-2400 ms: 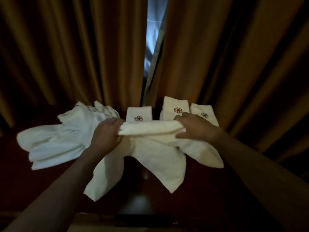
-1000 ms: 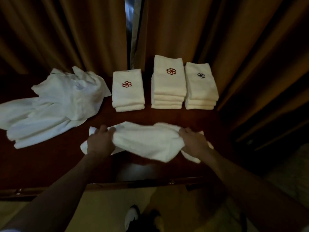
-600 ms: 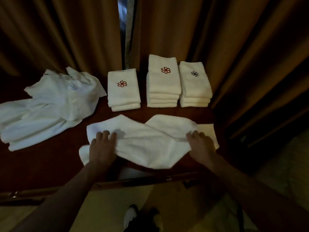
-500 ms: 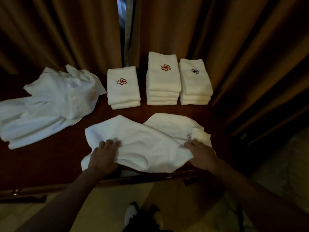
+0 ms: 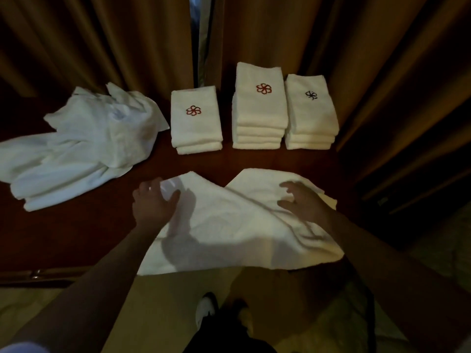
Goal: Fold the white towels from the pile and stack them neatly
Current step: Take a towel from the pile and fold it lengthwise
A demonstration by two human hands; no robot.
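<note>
Where the dark wooden table (image 5: 76,235) meets brown curtains (image 5: 127,42), a loose towel pile (image 5: 84,143) lies leftmost; the left hand (image 5: 153,202) and right hand (image 5: 303,202), fingers spread and gripping nothing, rest on the unfolded towel (image 5: 234,228) overhanging the near edge, below three folded stacks (image 5: 260,110).
</note>
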